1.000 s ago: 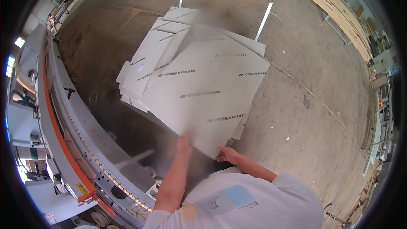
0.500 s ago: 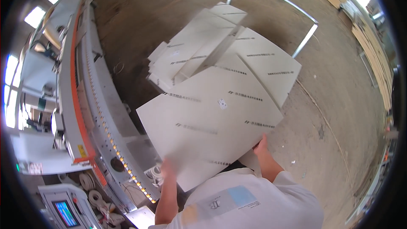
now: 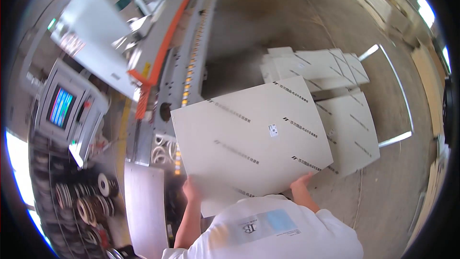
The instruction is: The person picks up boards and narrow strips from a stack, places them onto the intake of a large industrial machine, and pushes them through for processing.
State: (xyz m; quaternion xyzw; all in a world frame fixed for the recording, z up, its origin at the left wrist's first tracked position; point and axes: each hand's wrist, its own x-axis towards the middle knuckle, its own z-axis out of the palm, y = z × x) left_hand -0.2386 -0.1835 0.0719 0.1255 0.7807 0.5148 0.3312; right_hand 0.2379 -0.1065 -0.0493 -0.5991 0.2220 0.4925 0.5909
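Observation:
A large pale board (image 3: 254, 139) with rows of dark print and a small white label (image 3: 273, 130) is held out in front of my body, flat side up. My left hand (image 3: 191, 189) grips its left edge near the closest corner. At the right edge, my right hand (image 3: 302, 181) is closed around the board near its right corner. The fingers of both hands are partly hidden beneath it. Beyond the board lie more pale printed boards (image 3: 314, 67) in a pile, with another stack (image 3: 357, 129) to their right.
A long machine with an orange stripe (image 3: 167, 38) and a row of yellow rollers (image 3: 190, 67) runs along the left. Nearby are a control screen (image 3: 61, 107), a pale side table (image 3: 145, 211) and several rolls of strip (image 3: 91, 208). A metal rail (image 3: 405, 96) stands beyond the stacks.
My view has turned left, so the machine and stacks appear farther right. The board, still in both hands, has swung left with me toward the machine's near end.

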